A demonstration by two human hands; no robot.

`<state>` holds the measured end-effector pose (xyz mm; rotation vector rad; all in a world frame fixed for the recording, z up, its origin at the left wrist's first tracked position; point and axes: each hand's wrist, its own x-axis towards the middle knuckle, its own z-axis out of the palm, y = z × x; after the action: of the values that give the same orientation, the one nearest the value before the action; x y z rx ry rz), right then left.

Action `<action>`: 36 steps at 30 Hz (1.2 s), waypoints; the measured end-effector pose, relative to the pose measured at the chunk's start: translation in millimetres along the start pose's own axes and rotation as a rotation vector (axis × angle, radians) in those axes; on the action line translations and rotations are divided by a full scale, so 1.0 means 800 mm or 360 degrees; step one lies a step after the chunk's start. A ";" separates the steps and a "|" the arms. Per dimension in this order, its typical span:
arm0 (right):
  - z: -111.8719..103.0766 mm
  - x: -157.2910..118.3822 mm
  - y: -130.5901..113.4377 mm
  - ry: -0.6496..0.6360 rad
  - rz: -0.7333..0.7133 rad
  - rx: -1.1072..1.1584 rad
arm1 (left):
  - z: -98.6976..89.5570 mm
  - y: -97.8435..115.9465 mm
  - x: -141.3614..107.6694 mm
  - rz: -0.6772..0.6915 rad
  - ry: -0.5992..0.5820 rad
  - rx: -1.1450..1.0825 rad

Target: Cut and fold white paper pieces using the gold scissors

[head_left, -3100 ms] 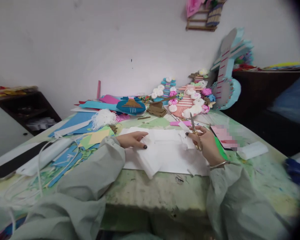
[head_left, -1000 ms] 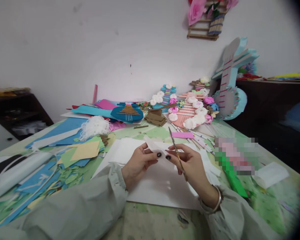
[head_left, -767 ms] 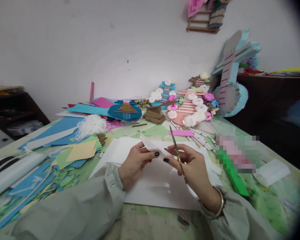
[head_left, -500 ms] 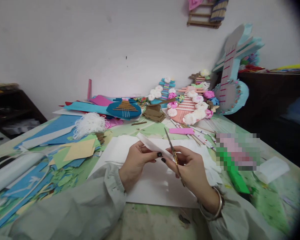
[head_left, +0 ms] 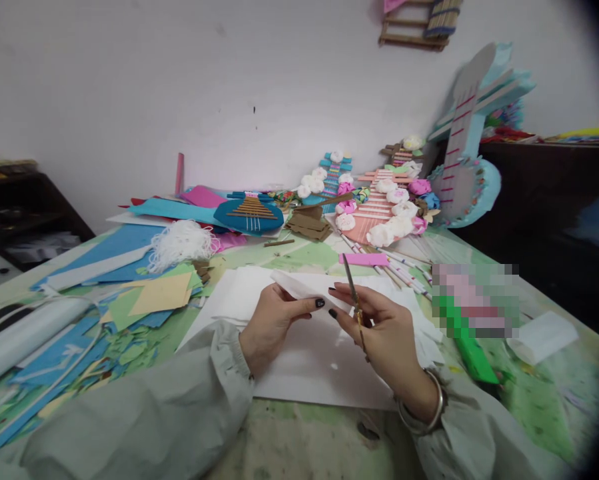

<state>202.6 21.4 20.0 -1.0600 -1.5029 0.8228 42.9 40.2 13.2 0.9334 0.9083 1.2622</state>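
Note:
My left hand [head_left: 278, 321] pinches a folded piece of white paper [head_left: 295, 285] between thumb and fingers, above the table. Facing it, my right hand [head_left: 386, 333] is closed around a pair of scissors [head_left: 356, 308] with gold-coloured handles. The blades point up and away from me, and their tips are clear of the paper. The fingertips of my right hand are close to the paper's right end; whether they touch it I cannot tell. Beneath both hands lie white sheets [head_left: 324, 380] spread flat on the table.
White yarn [head_left: 184, 245] and coloured paper pieces [head_left: 162, 293] lie to the left, with green scraps nearer. Behind are brown paper pieces [head_left: 309, 223], a pink strip [head_left: 363, 259], several pens [head_left: 404, 273] and decorated paper instruments [head_left: 379, 213]. A green box [head_left: 472, 353] lies right, beside a white roll [head_left: 544, 337].
The scissors have turned more upright and shifted slightly right, away from the paper. My right fingers have opened out a little. The paper in my left hand has tilted lower.

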 end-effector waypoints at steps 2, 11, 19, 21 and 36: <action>0.000 -0.001 -0.001 0.0012 0.0006 -0.0011 | 0.001 0.001 -0.001 0.0013 0.0007 -0.0008; 0.004 -0.003 -0.002 -0.0035 -0.0007 0.0005 | 0.002 0.001 -0.003 0.0102 -0.0010 0.0015; -0.001 0.001 -0.006 0.0073 0.0212 0.0107 | 0.001 0.006 -0.002 0.0077 -0.0031 0.0007; -0.003 0.004 -0.003 0.0087 0.0257 0.0225 | -0.001 0.010 0.000 0.0101 -0.0053 0.0034; -0.010 0.014 0.008 0.0045 0.0522 0.0772 | -0.039 0.031 0.035 -0.0017 -0.0171 0.0325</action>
<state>211.2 33.7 20.0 -0.9500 -1.0368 1.3176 7.7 72.2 23.8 1.1443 0.9682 1.1131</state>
